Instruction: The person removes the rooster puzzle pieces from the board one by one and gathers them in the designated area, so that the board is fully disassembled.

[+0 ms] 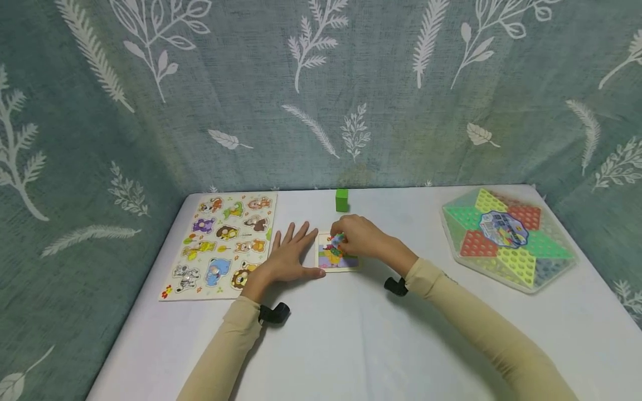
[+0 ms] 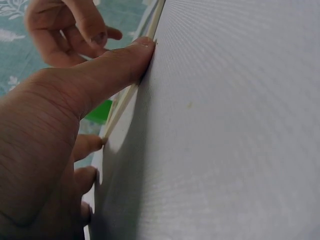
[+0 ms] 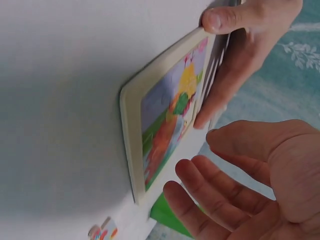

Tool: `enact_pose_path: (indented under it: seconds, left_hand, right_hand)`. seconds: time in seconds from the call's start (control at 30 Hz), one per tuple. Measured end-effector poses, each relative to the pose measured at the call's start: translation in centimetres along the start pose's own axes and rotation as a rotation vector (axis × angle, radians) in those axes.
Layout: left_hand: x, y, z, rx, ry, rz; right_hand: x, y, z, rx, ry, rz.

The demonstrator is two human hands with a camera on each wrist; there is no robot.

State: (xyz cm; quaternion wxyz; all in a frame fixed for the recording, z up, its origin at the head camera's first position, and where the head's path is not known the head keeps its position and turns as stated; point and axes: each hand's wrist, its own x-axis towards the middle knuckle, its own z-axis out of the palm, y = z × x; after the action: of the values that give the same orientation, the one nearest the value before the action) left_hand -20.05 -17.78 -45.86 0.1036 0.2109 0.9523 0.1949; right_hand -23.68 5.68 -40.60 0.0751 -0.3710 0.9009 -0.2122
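Note:
A small jigsaw puzzle board (image 1: 333, 260) with a pale frame and a colourful cartoon picture lies on the white table. Spread wide at its left side, my left hand (image 1: 291, 257) touches the frame with thumb (image 2: 137, 52) and index finger. My right hand (image 1: 361, 236) hovers over the far right part of the picture, hiding some of it in the head view. Its fingers (image 3: 192, 175) bend loosely, with a gap to the thumb and no piece visible between them in either wrist view. A pale slot shows in the picture.
An animal peg puzzle board (image 1: 218, 245) lies at the left. Behind the jigsaw stands a green block (image 1: 341, 200). A hexagonal Chinese checkers box (image 1: 506, 239) is at the right. A small colourful piece (image 3: 103, 229) lies on the table. Patterned cloth (image 1: 301, 128) hangs behind.

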Motion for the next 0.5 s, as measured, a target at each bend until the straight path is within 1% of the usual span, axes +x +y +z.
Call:
enact_pose_path:
  seconds: [0.13, 0.3, 0.5]
  left_hand:
    - [-0.1, -0.2, 0.0, -0.011, 0.003, 0.001]
    - [-0.1, -0.2, 0.0, -0.025, 0.004, 0.012]
    - [0.0, -0.2, 0.0, -0.01, 0.014, 0.017]
  right_hand:
    - [0.7, -0.5, 0.5, 0.013, -0.021, -0.001]
    - [1.2, -0.9, 1.1, 0.013, -0.046, -0.01]
    - [1.7, -1.5, 1.4, 0.007, -0.047, -0.031]
